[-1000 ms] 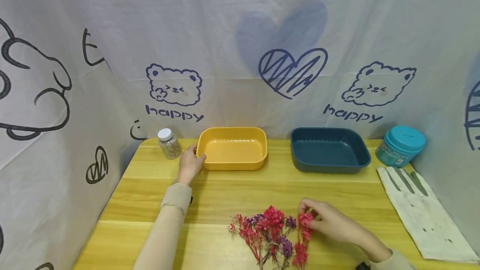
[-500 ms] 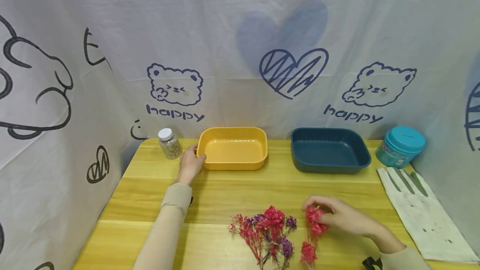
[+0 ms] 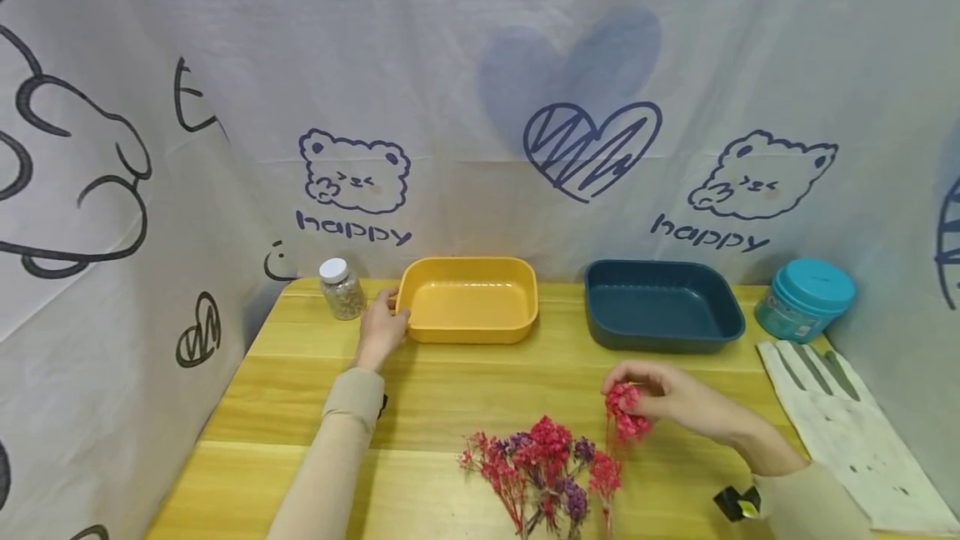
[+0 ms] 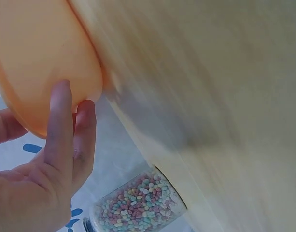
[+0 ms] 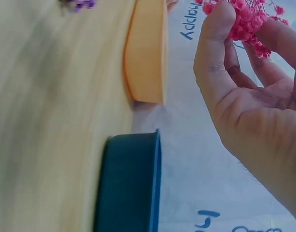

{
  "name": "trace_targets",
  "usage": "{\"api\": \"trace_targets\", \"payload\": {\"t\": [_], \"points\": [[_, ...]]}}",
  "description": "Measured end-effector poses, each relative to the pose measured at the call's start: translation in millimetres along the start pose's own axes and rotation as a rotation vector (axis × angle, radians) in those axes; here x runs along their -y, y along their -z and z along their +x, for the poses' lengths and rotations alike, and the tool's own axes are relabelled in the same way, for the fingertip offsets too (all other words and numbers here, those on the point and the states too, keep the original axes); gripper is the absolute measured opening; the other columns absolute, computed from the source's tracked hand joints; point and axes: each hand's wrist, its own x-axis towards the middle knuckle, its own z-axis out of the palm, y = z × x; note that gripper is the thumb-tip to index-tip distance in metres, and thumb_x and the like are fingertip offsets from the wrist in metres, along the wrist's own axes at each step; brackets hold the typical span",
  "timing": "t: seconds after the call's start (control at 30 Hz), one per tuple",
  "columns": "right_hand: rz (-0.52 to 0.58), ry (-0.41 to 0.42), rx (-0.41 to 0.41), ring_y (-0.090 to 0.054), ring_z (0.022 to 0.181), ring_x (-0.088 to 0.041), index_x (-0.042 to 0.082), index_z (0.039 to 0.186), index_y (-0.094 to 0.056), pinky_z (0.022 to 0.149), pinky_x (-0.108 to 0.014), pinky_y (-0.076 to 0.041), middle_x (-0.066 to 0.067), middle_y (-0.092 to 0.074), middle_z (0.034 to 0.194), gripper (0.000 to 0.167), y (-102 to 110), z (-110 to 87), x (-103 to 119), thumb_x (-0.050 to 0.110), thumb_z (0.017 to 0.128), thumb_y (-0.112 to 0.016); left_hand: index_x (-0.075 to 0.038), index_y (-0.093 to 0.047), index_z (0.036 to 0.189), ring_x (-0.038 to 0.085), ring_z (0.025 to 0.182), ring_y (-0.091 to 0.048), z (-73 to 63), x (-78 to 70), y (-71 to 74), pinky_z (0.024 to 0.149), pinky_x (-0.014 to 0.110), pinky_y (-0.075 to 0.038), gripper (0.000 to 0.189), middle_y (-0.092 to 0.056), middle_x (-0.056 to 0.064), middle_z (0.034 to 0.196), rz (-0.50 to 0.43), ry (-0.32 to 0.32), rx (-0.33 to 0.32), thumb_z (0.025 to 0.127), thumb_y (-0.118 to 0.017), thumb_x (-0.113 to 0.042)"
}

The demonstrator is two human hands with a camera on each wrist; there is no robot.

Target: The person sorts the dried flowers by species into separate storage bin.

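My left hand (image 3: 381, 332) grips the left end of a yellow tray (image 3: 471, 333), thumb over the rim and fingers against the outer wall (image 4: 65, 43). Pinched in my right hand (image 3: 686, 402) is a sprig of pink dried flowers (image 3: 626, 413), raised above the table. The right wrist view shows its pink blossoms (image 5: 246, 19) between thumb and fingers. Just below hangs or lies another pink flower cluster (image 3: 604, 473); whether it joins the held sprig I cannot tell. Left of it, a bunch of pink and purple dried flowers (image 3: 536, 465) lies on the table.
A dark blue tray (image 3: 663, 340) stands right of the yellow one. A white-capped jar of small coloured pebbles (image 3: 345, 297) is at the back left. At the back right are a turquoise lidded tub (image 3: 806, 298) and a white glove (image 3: 855, 440). A printed curtain (image 3: 465, 65) surrounds the table.
My right hand has drawn the pink sprig away from the bunch, then lifted it up and forward. The lower pink cluster shifted along with it. My left hand keeps its hold on the yellow tray.
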Motion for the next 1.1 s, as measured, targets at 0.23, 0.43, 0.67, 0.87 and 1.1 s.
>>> {"api": "trace_targets", "payload": {"t": [0.23,0.43,0.67,0.87,1.1], "points": [[-0.072,-0.037,-0.080,-0.062,0.076,-0.007,0.005,0.124,-0.062,0.065,-0.028,-0.060,-0.006,-0.066,0.101,0.019,6.1,25.3,18.4,0.007,0.105,-0.057,-0.002,-0.045,0.157,0.036,0.103,-0.073,0.9,1.9,0.4,0.070,0.025,-0.062,0.053,-0.059,0.031,0.142,-0.066,-0.001,0.011,0.104,-0.051,-0.007],[-0.057,-0.113,-0.199,-0.066,0.080,-0.019,0.011,0.127,-0.063,0.074,-0.040,-0.065,-0.013,-0.064,0.111,0.023,10.4,46.7,30.2,0.010,0.105,-0.059,-0.002,-0.044,0.158,0.036,0.102,-0.073,1.8,2.6,0.3,0.073,0.026,-0.063,0.053,-0.059,0.031,0.141,-0.094,-0.001,0.013,0.105,-0.051,-0.007],[-0.045,-0.153,-0.284,-0.066,0.102,-0.026,0.010,0.131,-0.062,0.082,-0.041,-0.067,-0.018,-0.059,0.129,0.026,13.8,73.4,43.9,0.013,0.105,-0.060,-0.002,-0.045,0.157,0.036,0.099,-0.074,3.0,6.2,-0.3,0.071,0.025,-0.063,0.052,-0.059,0.031,0.142,-0.103,-0.007,0.005,0.105,-0.051,-0.007],[-0.024,-0.132,-0.320,-0.068,0.103,-0.023,0.008,0.132,-0.061,0.081,-0.039,-0.067,-0.017,-0.057,0.134,0.027,14.6,100.0,48.1,0.012,0.105,-0.059,-0.003,-0.043,0.158,0.037,0.099,-0.074,1.2,7.1,0.4,0.071,0.025,-0.062,0.054,-0.058,0.032,0.144,-0.104,-0.007,0.008,0.105,-0.050,-0.007],[0.029,-0.127,-0.420,-0.067,0.101,-0.019,0.002,0.135,-0.057,0.083,-0.037,-0.067,-0.016,-0.060,0.127,0.029,14.2,130.2,48.8,0.011,0.107,-0.056,-0.003,-0.043,0.159,0.037,0.103,-0.073,1.5,8.4,0.2,0.072,0.027,-0.063,0.054,-0.057,0.032,0.145,-0.149,0.020,0.032,0.105,-0.049,-0.008]]}}
